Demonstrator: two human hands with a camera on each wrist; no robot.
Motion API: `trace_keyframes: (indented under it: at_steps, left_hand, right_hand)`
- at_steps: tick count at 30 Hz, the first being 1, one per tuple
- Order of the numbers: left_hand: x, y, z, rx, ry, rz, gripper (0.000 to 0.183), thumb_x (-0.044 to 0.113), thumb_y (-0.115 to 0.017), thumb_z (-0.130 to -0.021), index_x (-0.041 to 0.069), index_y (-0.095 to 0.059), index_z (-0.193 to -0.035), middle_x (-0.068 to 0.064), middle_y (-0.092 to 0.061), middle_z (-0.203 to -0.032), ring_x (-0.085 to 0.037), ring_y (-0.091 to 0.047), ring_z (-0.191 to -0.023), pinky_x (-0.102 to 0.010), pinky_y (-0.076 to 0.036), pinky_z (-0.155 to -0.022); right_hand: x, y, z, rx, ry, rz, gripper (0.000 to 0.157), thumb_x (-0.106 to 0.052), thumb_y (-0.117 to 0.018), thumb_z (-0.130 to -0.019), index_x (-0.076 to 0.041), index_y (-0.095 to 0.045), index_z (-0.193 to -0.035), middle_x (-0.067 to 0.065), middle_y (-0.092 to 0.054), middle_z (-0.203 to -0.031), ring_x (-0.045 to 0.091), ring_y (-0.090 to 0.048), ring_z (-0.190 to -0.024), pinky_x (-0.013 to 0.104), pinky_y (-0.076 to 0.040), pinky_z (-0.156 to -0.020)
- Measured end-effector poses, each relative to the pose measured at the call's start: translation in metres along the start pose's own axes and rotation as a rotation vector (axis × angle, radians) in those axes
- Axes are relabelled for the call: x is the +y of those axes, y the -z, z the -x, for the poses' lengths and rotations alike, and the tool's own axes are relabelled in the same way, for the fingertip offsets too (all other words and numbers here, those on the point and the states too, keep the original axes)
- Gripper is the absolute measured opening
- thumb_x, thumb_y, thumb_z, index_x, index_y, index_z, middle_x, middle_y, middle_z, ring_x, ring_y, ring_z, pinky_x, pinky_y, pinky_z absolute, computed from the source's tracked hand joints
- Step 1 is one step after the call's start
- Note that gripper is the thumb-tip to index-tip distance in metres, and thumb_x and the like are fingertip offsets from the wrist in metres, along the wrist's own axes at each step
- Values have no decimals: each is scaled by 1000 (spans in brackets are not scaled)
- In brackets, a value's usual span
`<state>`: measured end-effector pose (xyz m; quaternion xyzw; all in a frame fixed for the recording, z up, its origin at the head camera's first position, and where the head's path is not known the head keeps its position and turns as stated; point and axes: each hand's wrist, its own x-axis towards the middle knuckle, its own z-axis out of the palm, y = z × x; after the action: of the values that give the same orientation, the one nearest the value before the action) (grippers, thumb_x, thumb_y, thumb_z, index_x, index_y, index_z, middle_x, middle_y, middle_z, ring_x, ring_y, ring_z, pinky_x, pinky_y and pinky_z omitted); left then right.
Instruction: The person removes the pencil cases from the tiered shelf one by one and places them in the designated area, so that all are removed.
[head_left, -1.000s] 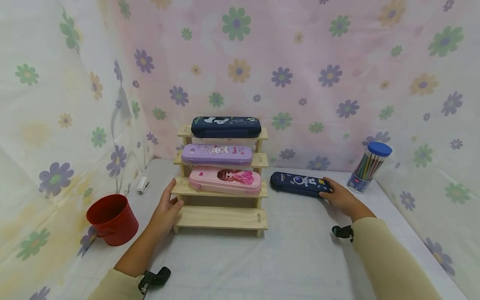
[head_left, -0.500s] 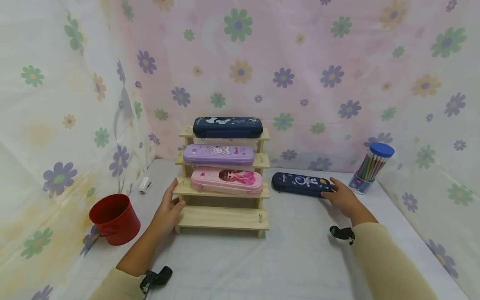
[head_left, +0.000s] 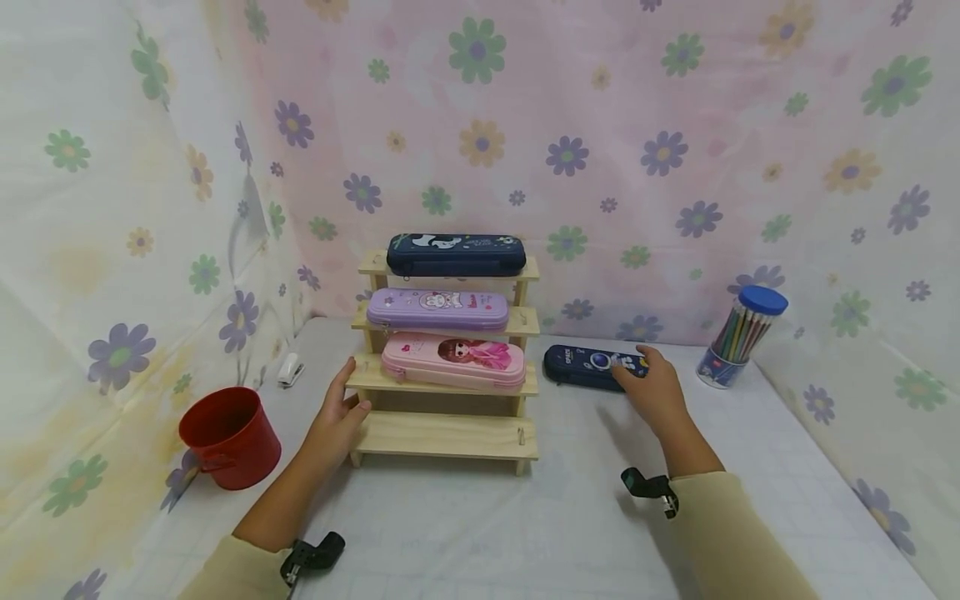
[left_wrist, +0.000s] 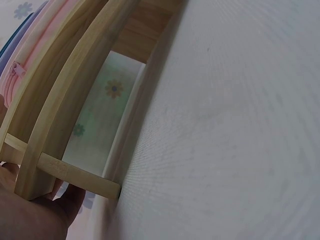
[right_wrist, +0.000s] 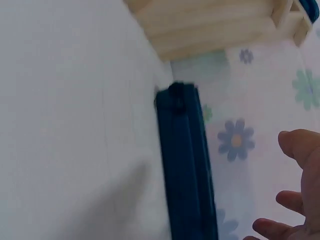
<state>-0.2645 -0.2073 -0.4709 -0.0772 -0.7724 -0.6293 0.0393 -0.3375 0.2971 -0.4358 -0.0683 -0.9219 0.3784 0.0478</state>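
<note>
My left hand (head_left: 336,423) holds the left side of a stepped wooden display rack (head_left: 442,435), its thumb at the lower steps. In the left wrist view, fingers reach around a rack upright (left_wrist: 80,177). My right hand (head_left: 654,398) hovers with fingers apart over the right end of a navy astronaut pencil case (head_left: 577,371) lying on the table. The right wrist view shows a gap between that hand (right_wrist: 305,200) and the case. On the rack, from top down, rest a dark blue pencil case (head_left: 457,262), a purple one (head_left: 397,308) and a pink one (head_left: 420,354).
A red metal bucket (head_left: 232,446) stands at the left, with a small white object (head_left: 287,369) behind it. At the right back is a blue-lidded tub of coloured pencils (head_left: 738,337). Flowered cloth (head_left: 517,125) hangs around the table.
My right hand has let go of the navy astronaut pencil case's right end and moved left and up over it. The case and my left hand stay put.
</note>
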Motion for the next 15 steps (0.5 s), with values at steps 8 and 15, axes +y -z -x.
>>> trace_keyframes:
  at_steps: [8, 15]
  left_hand:
    - [1, -1, 1, 1, -3, -7, 73, 8, -42, -112, 26, -3, -170, 0, 2, -177, -52, -18, -157, -65, -20, -124]
    - [3, -1, 1, 9, 19, -9, 73, 9, -42, -112, 29, -3, -170, 1, 1, -177, -50, -18, -157, -64, -19, -125]
  right_hand:
    - [-34, -21, 28, -28, 202, 89, 84, -57, -57, -104, -8, -28, -165, 27, -27, -168, 51, -25, -154, 73, -28, -117]
    - [-67, -41, 52, -43, 281, 39, 78, -57, -59, -102, -12, -37, -162, 21, -35, -165, 45, -36, -151, 69, -35, -116]
